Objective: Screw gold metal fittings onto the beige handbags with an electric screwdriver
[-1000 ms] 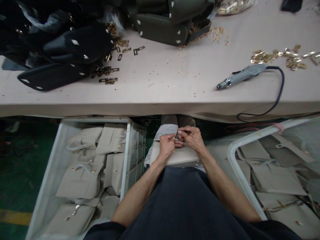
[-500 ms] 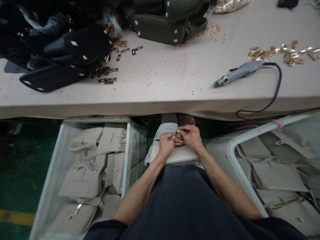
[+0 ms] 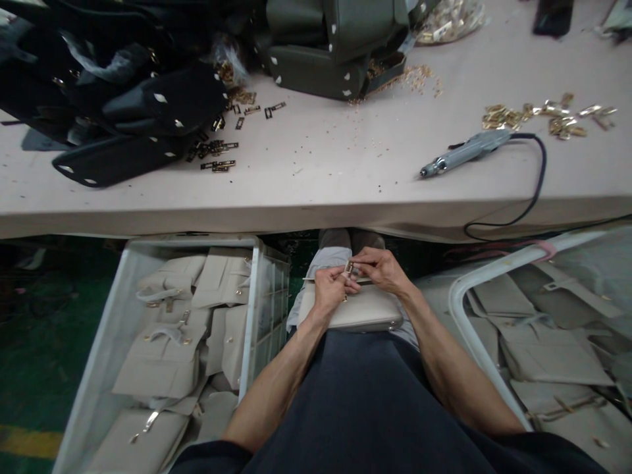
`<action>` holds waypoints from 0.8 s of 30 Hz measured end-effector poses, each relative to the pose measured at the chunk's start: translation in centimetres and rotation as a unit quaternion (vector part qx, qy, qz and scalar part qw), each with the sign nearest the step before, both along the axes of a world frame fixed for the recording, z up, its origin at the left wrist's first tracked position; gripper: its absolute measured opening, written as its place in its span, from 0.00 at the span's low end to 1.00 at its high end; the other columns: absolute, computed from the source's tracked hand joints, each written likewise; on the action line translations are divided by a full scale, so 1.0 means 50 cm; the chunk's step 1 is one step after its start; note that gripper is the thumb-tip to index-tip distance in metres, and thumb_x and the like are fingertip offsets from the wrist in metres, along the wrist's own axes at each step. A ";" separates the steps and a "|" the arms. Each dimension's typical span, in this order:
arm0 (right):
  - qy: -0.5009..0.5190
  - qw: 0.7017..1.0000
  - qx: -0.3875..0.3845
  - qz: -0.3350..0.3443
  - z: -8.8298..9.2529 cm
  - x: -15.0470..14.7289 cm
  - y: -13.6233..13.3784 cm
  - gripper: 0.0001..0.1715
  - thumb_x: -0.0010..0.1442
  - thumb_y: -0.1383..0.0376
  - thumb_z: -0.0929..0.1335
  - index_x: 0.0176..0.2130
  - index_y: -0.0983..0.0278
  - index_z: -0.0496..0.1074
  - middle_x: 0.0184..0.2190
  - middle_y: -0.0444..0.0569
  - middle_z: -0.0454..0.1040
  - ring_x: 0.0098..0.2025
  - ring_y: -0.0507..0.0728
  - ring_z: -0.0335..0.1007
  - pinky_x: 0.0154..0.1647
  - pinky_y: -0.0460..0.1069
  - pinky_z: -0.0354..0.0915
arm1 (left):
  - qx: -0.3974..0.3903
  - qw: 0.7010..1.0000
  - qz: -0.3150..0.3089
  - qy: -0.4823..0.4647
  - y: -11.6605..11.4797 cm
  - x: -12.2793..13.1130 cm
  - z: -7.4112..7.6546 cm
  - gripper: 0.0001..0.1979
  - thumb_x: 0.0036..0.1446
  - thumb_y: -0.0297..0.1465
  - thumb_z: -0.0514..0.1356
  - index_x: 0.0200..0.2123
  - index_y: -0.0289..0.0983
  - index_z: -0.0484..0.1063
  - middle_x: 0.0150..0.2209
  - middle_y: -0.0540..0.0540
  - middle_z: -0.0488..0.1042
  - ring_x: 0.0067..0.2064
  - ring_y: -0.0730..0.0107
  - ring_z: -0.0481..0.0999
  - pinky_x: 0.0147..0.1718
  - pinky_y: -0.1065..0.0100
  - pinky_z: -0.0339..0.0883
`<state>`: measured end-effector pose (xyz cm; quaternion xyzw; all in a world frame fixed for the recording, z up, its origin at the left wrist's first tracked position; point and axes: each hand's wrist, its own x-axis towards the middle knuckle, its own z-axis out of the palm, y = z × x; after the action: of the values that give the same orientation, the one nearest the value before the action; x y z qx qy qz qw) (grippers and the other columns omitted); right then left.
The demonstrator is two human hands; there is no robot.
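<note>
A cream handbag lies across my lap, close against my dark top. Over it, my left hand is closed, its fingertips on a small gold-coloured metal clasp plate. My right hand pinches the same plate from the other side with thumb and forefinger. The plate seems to sit at the end of a bag strap or flap, but my fingers cover most of that part. A small gold fitting shows on the bag just below my left fingers.
An electric screwdriver with a cable rests on the table. Gold clasps, dark plates, black bags and olive bags lie there too. White crates of cream bags flank me.
My view has shifted slightly. My right hand has opened its pinch a little and moved slightly right, and more of the plate and handbag shows. Both hands stay at the clasp plate.
</note>
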<state>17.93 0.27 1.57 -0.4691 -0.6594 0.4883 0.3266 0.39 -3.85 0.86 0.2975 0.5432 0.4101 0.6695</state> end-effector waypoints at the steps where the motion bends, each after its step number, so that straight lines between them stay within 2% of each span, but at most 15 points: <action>1: -0.013 0.999 0.026 0.013 0.001 0.001 0.002 0.15 0.63 0.63 0.68 0.46 0.60 0.83 0.37 0.51 0.78 0.34 0.55 0.73 0.32 0.47 0.67 | 0.000 1.000 -0.001 0.001 0.000 -0.001 -0.001 0.14 0.54 0.36 0.65 0.34 0.28 0.79 0.26 0.41 0.79 0.23 0.67 0.80 0.23 0.70 0.76; 4: -0.045 0.995 0.072 0.045 0.005 0.001 0.005 0.17 0.63 0.66 0.67 0.47 0.61 0.83 0.35 0.51 0.77 0.35 0.55 0.71 0.33 0.47 0.64 | -0.001 1.000 -0.004 -0.002 0.000 -0.005 -0.001 0.14 0.53 0.36 0.65 0.33 0.29 0.79 0.25 0.41 0.79 0.23 0.67 0.80 0.23 0.70 0.75; 10: -0.027 0.993 0.070 0.086 0.021 0.010 0.020 0.15 0.65 0.64 0.68 0.48 0.62 0.82 0.35 0.50 0.76 0.34 0.55 0.71 0.36 0.48 0.64 | -0.002 0.999 -0.030 -0.012 0.000 -0.014 0.013 0.16 0.51 0.39 0.66 0.32 0.29 0.79 0.23 0.43 0.78 0.21 0.69 0.77 0.21 0.72 0.71; 13: -0.004 0.990 0.025 0.141 0.034 0.018 0.039 0.17 0.65 0.62 0.68 0.50 0.63 0.81 0.35 0.49 0.75 0.34 0.54 0.70 0.36 0.47 0.65 | 0.008 0.999 -0.047 -0.006 0.000 -0.016 0.018 0.15 0.51 0.39 0.66 0.29 0.30 0.79 0.21 0.44 0.77 0.19 0.72 0.75 0.19 0.73 0.69; 16: 0.022 0.976 -0.053 0.211 0.044 0.025 0.060 0.17 0.64 0.60 0.70 0.48 0.65 0.80 0.36 0.50 0.76 0.33 0.53 0.71 0.34 0.46 0.66 | 0.012 0.998 -0.056 -0.019 0.000 -0.017 0.018 0.15 0.50 0.39 0.67 0.28 0.30 0.79 0.21 0.45 0.76 0.18 0.72 0.74 0.19 0.73 0.68; 20: 0.036 0.956 -0.149 0.249 0.047 0.029 0.086 0.18 0.60 0.58 0.71 0.44 0.68 0.80 0.33 0.49 0.77 0.29 0.52 0.69 0.30 0.46 0.66 | 0.008 0.998 -0.051 -0.032 -0.002 -0.016 0.017 0.15 0.49 0.38 0.67 0.31 0.29 0.80 0.23 0.44 0.78 0.19 0.72 0.75 0.19 0.73 0.68; 24: 0.015 0.948 -0.158 0.276 0.049 0.028 0.110 0.19 0.57 0.58 0.73 0.43 0.69 0.81 0.31 0.49 0.77 0.28 0.52 0.68 0.29 0.44 0.65 | 0.023 0.998 -0.055 0.003 -0.011 -0.008 0.023 0.17 0.54 0.40 0.65 0.35 0.29 0.80 0.24 0.43 0.79 0.21 0.70 0.76 0.22 0.71 0.72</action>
<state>19.30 5.79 4.02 -0.3068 -0.6723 0.6646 0.1108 -0.04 -4.38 2.01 0.3438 0.5187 0.3842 0.6820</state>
